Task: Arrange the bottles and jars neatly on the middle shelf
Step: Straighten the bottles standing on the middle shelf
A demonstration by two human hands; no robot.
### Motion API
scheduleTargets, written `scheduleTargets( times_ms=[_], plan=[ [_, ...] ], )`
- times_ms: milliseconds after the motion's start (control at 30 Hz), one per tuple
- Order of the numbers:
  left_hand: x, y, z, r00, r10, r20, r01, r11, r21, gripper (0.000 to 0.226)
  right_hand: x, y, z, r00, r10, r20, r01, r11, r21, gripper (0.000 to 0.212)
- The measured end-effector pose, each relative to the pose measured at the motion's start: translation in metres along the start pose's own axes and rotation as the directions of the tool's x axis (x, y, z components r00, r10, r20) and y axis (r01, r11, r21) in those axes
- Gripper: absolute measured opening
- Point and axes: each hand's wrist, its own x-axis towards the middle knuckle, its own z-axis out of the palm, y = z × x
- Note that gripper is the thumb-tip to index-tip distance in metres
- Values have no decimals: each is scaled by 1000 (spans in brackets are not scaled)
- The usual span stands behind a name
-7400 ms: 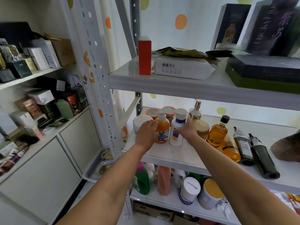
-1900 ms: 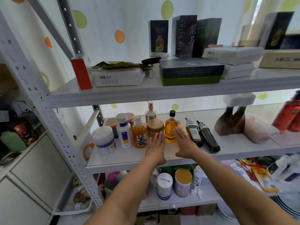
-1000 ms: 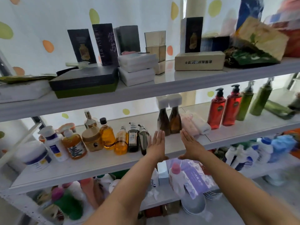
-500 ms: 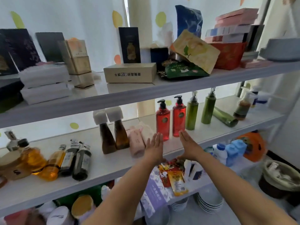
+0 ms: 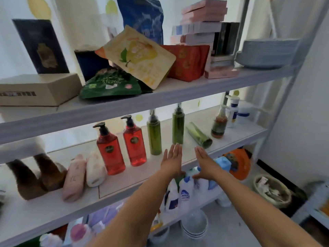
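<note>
Hands have slid right along the middle shelf (image 5: pixel 135 177) vs 0.5 s ago: then they faced the red pump btls (image 5: pixel 110 152), now they front the green ones.

I log L hand (image 5: pixel 171 161) and R hand (image 5: pixel 207 163) both flat, fingers straight and together, palms facing each other, holding nothing. Bare shelf shows between them.

Task items:
- Red pump btls upright at 9 o'clock of L hand.
- Upright green btls (image 5: pixel 154 138) at 11–12; the right one's base meets L fingertips in view, contact unclear (blur).
- Lying green btl (image 5: pixel 198 136) on its side at 1 o'clock of R hand, near the front edge.
- Brown pump btl (image 5: pixel 218 124) farther at 2 o'clock.

Risks, my read:
- Lying btl is round, so a brush from R hand could roll it off the lip.
- Tall narrow green btl could topple if pushed high rather than at its base.
</note>
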Motion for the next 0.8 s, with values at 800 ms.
scheduleTargets(
  times_ms=[800],
  plan=[
    [344, 228, -53, 783, -41, -621, -129, 965, -227, 87, 187, 345, -141, 987, -29, -157, 14, 995, -96, 113]
  ],
)
